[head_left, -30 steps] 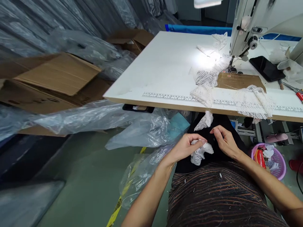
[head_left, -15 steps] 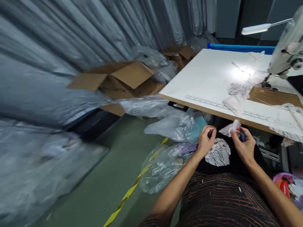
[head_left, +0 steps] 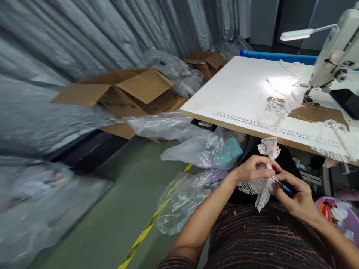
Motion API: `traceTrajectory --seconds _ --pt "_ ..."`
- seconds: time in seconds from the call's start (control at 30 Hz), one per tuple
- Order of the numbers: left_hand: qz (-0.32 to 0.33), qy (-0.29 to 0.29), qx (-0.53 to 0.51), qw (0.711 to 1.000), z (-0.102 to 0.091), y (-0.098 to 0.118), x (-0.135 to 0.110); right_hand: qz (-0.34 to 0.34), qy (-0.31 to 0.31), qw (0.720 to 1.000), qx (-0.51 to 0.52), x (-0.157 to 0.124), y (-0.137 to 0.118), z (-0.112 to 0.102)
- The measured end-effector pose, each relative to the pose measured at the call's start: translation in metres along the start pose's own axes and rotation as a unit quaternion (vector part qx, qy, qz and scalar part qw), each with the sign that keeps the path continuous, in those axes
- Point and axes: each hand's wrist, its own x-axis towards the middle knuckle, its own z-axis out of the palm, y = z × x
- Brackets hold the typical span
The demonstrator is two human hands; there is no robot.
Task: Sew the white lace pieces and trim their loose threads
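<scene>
Over my lap, my left hand (head_left: 254,170) pinches a piece of white lace fabric (head_left: 263,198). Part of the lace stands up above the fingers and part hangs below them. My right hand (head_left: 298,196) is closed around small thread snips (head_left: 286,188) with a blue handle. Their thin dark blades point left at the lace, close to my left fingertips; whether they touch a thread I cannot tell. More openwork lace lies on my dark lap, partly under my left hand.
A white sewing table (head_left: 224,89) carries a sewing machine (head_left: 333,56), a lit lamp (head_left: 297,34), lace strips (head_left: 288,101) and a black phone (head_left: 346,102). Left of it are cardboard boxes (head_left: 146,87) and plastic bags (head_left: 179,203). A pink basket (head_left: 352,218) holds scraps at lower right.
My hands have come together over my lap. The left hand now grips the lace, which was by my right hand before. The snips have turned so their blades point at it.
</scene>
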Motion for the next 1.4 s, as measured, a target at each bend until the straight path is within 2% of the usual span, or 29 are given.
traceTrajectory --seconds 0.1,0.17,0.27,0.4,0.6,0.8,0.9,1.03,1.23,1.33,1.4 --pt "-0.040 0.088 0.020 0.995 -0.002 -0.009 -0.004 0.045 -0.029 0.998 0.023 0.004 0.007 -0.003" --pt "-0.067 0.120 0.017 0.990 -0.004 -0.015 -0.004 0.080 -0.038 0.995 0.050 0.008 0.014 -0.004" --pt "-0.091 0.129 0.000 0.987 -0.005 -0.018 -0.004 0.120 -0.038 0.989 0.073 0.016 0.026 -0.006" --pt "-0.081 0.140 0.028 0.986 -0.007 -0.017 -0.005 0.137 -0.050 0.988 0.043 0.025 0.039 -0.008" --pt "-0.084 0.146 0.068 0.983 -0.009 -0.015 -0.007 0.115 -0.090 0.989 0.020 0.041 0.044 -0.004" --pt "-0.087 0.145 0.075 0.983 -0.011 -0.013 -0.006 0.125 -0.053 0.991 -0.002 0.044 0.045 0.000" --pt "-0.093 0.131 0.064 0.985 -0.013 -0.012 -0.007 0.124 -0.069 0.990 -0.010 0.040 0.043 -0.003" --pt "-0.100 0.121 0.041 0.987 -0.014 -0.010 -0.008 0.085 -0.097 0.991 -0.039 0.037 0.039 -0.007" --pt "-0.118 0.078 0.060 0.988 -0.015 -0.003 -0.008 0.049 -0.115 0.989 -0.080 0.041 0.037 -0.007" --pt "-0.119 0.076 0.060 0.988 -0.015 -0.004 -0.009 0.068 -0.106 0.989 -0.076 0.039 0.040 -0.004" --pt "-0.123 0.079 0.058 0.988 -0.014 -0.008 -0.008 0.099 -0.086 0.991 -0.027 0.036 0.043 -0.002"
